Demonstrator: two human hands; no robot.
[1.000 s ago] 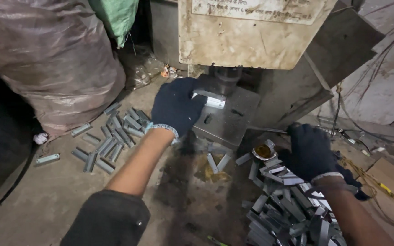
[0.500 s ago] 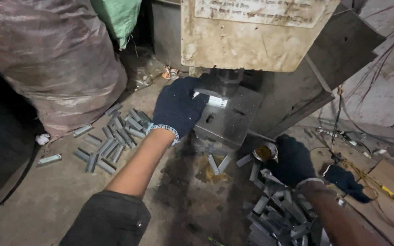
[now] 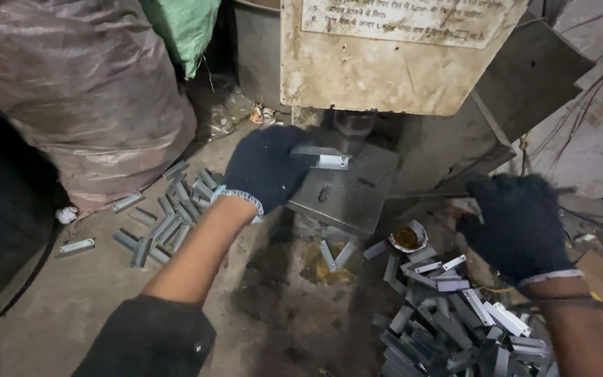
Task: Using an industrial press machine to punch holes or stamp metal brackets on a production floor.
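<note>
Your left hand (image 3: 266,167), in a dark knit glove, was curled against a small bent metal strip (image 3: 324,156) lying on the steel die block (image 3: 347,192) of the press, under the ram (image 3: 354,126). The fingers closed on the strip's near end, though how firm the pinch was could not be told. From that hand the strip lay at about 3 o'clock, its long axis running roughly 9 to 3 across the block, so the left hand was by far the nearer one. Your right hand (image 3: 518,223), also gloved, hovered well apart at about 4 o'clock from the block, fingers loosely bent with nothing visibly in them, just above the heap of unpressed metal strips (image 3: 455,321). A scatter of other pieces (image 3: 165,216) lay at 8 o'clock from the left hand, beside the plastic-wrapped sack (image 3: 85,91).
</note>
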